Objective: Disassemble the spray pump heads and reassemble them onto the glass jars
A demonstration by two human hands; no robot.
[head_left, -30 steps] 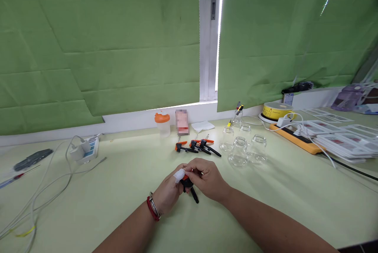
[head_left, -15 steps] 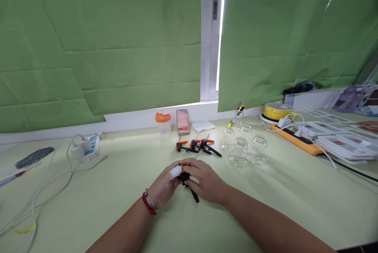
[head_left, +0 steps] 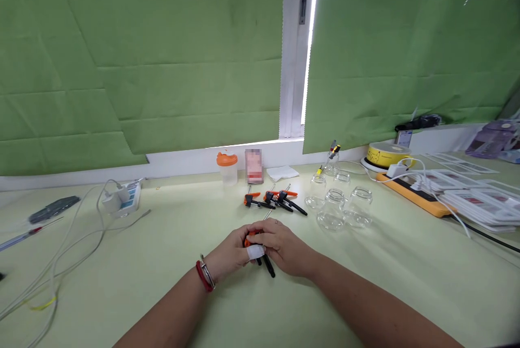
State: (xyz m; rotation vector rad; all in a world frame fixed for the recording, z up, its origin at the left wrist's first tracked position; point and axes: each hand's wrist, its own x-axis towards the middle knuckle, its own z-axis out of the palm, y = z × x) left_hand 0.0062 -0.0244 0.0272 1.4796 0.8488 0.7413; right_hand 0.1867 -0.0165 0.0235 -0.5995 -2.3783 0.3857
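Note:
Both hands are closed together around a small black-and-orange bar clamp (head_left: pixel 270 266) low in the middle of the table. Its metal rod sticks out past the fingers at the far side and black parts point toward me; the rest is covered. My left hand (head_left: pixel 231 247), with a white wrap on the thumb and bracelets at the wrist, grips it from the left, the thumb lying across the near side. My right hand (head_left: pixel 286 245) wraps over it from the right. Just beyond lie three similar clamps (head_left: pixel 280 200) side by side.
Several glass jars (head_left: pixel 331 212) stand right of the clamps. Behind are an orange-lidded cup (head_left: pixel 227 168), a pink card (head_left: pixel 254 166) and a tissue (head_left: pixel 283 173). An orange power strip (head_left: pixel 414 194) and stacked cards (head_left: pixel 479 201) lie right; white cables (head_left: pixel 97 234) run along the left.
My left thumb has swung down and right across the near side of the clamp. More orange now shows between the hands. The view has shifted slightly left.

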